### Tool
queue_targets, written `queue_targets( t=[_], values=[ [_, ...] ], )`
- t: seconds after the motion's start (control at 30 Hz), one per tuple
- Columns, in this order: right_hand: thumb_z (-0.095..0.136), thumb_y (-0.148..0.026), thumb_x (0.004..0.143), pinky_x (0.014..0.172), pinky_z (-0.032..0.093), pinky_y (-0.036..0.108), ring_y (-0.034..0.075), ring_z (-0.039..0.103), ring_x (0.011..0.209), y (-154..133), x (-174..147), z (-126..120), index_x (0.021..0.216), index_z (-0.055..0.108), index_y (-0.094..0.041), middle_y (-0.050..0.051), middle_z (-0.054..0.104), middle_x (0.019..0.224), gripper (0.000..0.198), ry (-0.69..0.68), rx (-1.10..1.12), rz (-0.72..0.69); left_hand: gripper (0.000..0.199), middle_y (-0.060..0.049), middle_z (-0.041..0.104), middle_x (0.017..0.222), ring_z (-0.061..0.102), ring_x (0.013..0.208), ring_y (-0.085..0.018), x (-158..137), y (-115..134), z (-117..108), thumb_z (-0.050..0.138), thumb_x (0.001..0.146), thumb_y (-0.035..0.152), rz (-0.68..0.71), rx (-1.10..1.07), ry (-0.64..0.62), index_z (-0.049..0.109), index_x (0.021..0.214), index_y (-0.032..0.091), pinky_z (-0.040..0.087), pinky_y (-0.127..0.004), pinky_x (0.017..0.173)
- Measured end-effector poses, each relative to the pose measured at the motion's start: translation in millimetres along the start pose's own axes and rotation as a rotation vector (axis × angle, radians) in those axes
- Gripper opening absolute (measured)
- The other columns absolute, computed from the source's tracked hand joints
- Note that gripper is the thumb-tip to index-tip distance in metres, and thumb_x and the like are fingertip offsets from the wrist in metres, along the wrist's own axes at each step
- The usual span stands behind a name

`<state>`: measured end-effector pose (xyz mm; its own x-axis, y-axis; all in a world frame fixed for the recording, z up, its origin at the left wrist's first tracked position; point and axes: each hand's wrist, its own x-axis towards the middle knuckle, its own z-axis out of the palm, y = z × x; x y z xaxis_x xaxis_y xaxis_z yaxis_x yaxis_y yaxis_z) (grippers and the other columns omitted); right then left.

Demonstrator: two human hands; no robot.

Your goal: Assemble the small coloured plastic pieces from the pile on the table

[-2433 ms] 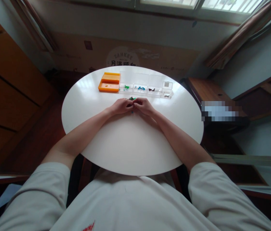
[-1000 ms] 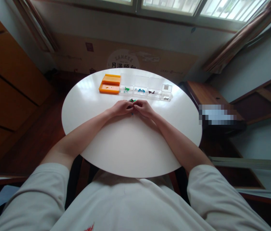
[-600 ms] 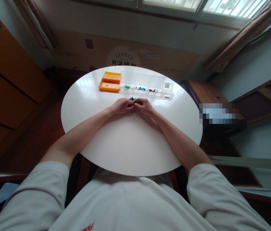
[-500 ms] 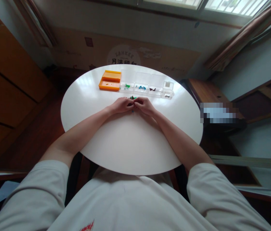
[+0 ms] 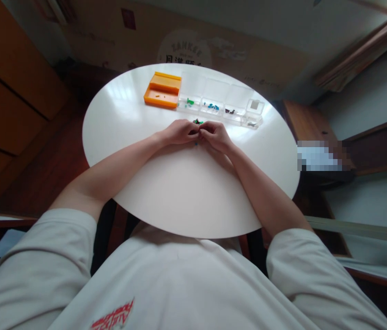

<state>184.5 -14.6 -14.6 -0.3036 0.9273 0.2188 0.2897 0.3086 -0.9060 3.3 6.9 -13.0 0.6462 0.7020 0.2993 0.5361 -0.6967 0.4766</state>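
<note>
My left hand (image 5: pixel 182 131) and my right hand (image 5: pixel 215 134) meet over the white table (image 5: pixel 186 192), fingertips bent together and touching. Whatever they pinch is too small and too covered to make out. Just beyond the fingertips lies a cluster of small green and dark red pieces (image 5: pixel 198 122), partly hidden by the hands. A tiny blue piece (image 5: pixel 196 144) shows on the tabletop on the near side of the fingers.
Behind the hands stand an orange open box (image 5: pixel 162 98) with small orange bits and a clear compartment case (image 5: pixel 236 119), lids up, holding green, blue and dark pieces. A wooden cabinet (image 5: pixel 306 123) is at the right.
The head view has tipped downward, so the table and its boxes sit higher in the picture. Both hands stay together at the same spot by the small pieces.
</note>
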Motion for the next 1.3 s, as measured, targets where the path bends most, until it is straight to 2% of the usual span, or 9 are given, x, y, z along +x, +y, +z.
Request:
queue_targets(
  t=[0.3,0.57,1.3],
  values=[
    [0.059,-0.021,0.073,0.059,0.049,0.025,0.012,0.057,0.059,-1.6,-0.9,0.0,0.079,0.064,-0.015,0.001,0.063,0.065,0.011,0.006,0.020,-0.003,0.032,-0.005,0.068,0.071,0.057,0.064,-0.013,-0.7,9.1,-5.0,0.049,0.081,0.038,0.035,0.116,-0.014,0.070,0.081,0.014,0.032,-0.023,0.060],
    [0.058,-0.022,0.070,0.059,0.048,0.024,0.011,0.057,0.061,-1.6,-0.6,0.0,0.079,0.065,-0.014,0.001,0.065,0.067,0.014,0.016,0.007,-0.021,0.035,-0.005,0.070,0.078,0.057,0.063,-0.012,-1.5,10.3,-5.8,0.046,0.085,0.040,0.048,0.122,-0.022,0.071,0.087,0.017,0.031,-0.022,0.058],
    [0.052,-0.021,0.070,0.061,0.046,0.024,0.012,0.058,0.064,-3.7,1.1,-0.9,0.081,0.066,-0.013,0.003,0.066,0.071,0.020,0.002,-0.051,-0.054,0.038,-0.002,0.066,0.070,0.053,0.060,-0.010,-3.2,11.7,-9.7,0.043,0.086,0.044,0.037,0.087,-0.047,0.068,0.080,0.017,0.029,-0.021,0.056]
  ],
)
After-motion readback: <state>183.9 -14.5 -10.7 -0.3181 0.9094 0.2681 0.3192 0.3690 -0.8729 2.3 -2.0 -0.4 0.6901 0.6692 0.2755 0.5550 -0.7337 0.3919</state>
